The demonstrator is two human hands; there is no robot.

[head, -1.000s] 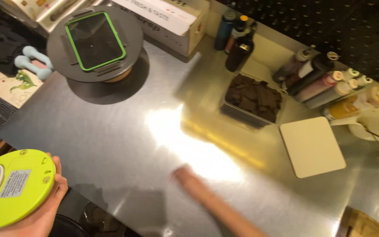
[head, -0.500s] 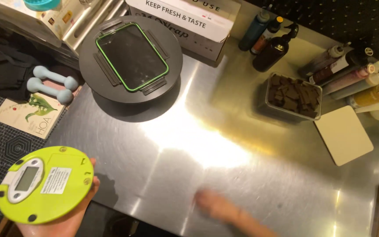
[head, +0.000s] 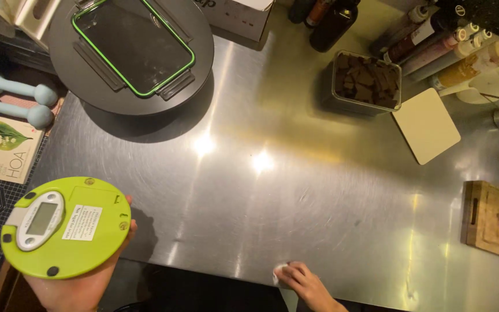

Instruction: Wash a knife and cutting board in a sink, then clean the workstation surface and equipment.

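Observation:
My left hand (head: 82,283) holds a round lime-green kitchen scale (head: 66,226) from underneath, just off the near left corner of the steel table (head: 272,190). The scale's grey display faces up. My right hand (head: 304,283) rests at the table's near edge, its fingers closed on a small white cloth or wipe (head: 280,271) pressed against the metal.
A dark round stand carrying a green-rimmed lidded container (head: 131,46) sits far left. A metal tin of brown chunks (head: 367,84), a cream square board (head: 426,126), several sauce bottles (head: 446,49) and a wooden cutting board (head: 498,222) line the right. Pale blue dumbbells (head: 12,101) lie off-table left.
My right hand has pulled back from the middle of the table to its near edge. The view has shifted, so the scale sits higher and larger in frame.

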